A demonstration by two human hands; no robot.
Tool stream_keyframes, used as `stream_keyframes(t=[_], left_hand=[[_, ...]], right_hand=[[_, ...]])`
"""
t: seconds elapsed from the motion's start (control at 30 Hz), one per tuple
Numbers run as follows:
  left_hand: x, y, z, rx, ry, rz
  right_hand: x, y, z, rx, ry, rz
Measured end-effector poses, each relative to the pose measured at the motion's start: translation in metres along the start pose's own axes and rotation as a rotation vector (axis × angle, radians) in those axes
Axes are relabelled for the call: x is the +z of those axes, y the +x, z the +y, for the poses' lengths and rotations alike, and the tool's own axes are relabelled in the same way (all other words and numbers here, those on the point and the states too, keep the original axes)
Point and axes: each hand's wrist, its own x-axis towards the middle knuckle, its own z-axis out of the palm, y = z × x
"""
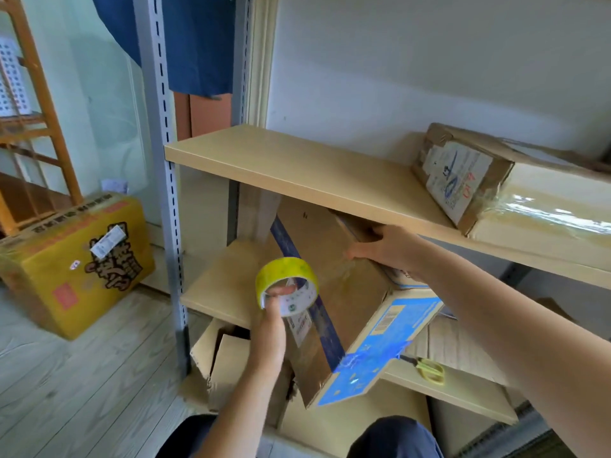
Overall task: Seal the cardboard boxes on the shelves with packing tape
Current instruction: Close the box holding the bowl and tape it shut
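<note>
One tape roll (287, 287) hung pinched in the left hand (269, 328); the right hand (385, 247) gripped one tilted cardboard box (334, 292) — a second, wrapped box (502, 183) sat above, one pair of scissors (429, 370) below.

Left hand (269, 328) raised, fingers (281, 290) curled in a grip; right hand (385, 247) outstretched, gripping.

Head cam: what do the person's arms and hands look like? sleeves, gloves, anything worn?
Both forearms are bare to the frame edge, no sleeves showing. The left hand and right hand wear no gloves, and no rings, watch or bands are visible. Dark blue trousers cover the knees below.
</note>
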Motion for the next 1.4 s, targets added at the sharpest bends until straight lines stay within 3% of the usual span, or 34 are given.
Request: stream_keyframes(t=[0.1, 0.23, 0.3, 0.43, 0.5, 0.67, 0.83, 0.93, 1.07, 1.13, 1.3, 1.4], left_hand=[[-0.01, 0.002, 0.036, 0.147, 0.037, 0.028], [0.002, -0.004, 0.049, 0.238, 0.171, -0.091], [0.003, -0.002, 0.035, 0.29, 0.269, -0.167], [0.002, 0.025, 0.018, 0.28, 0.431, -0.307], [0.002, 0.039, 0.017, 0.243, 0.574, -0.384], [-0.002, 0.063, 0.013, 0.201, 0.664, -0.404], [-0.021, 0.076, 0.037, 0.349, 0.805, -0.417], [-0.068, 0.083, 0.086, 0.492, 1.162, -0.324], [-0.112, 0.083, 0.119, 0.606, 1.806, -0.33], [-0.123, 0.082, 0.121, 0.624, 2.005, -0.393], [-0.145, 0.086, 0.091, 0.627, 2.189, -0.547], [-0.142, 0.084, 0.063, 0.574, 2.177, -0.618]], right_hand=[[-0.01, -0.009, 0.012, -0.01, 0.091, -0.026], [-0.018, -0.017, 0.047, 0.127, 0.42, -0.216], [0.001, -0.019, 0.073, 0.258, 0.499, -0.235], [0.062, -0.009, 0.103, 0.339, 0.81, -0.211], [0.091, 0.007, 0.099, 0.288, 0.75, -0.095], [0.131, 0.043, 0.081, 0.124, 0.195, 0.022], [0.14, 0.051, 0.082, 0.114, -0.05, 0.061], [0.141, 0.056, 0.083, 0.133, -0.116, 0.074], [0.145, 0.059, 0.085, 0.131, -0.146, 0.1], [0.146, 0.059, 0.085, 0.132, -0.156, 0.098], [0.149, 0.061, 0.083, 0.129, -0.2, 0.09], [0.149, 0.062, 0.081, 0.135, -0.219, 0.083]])
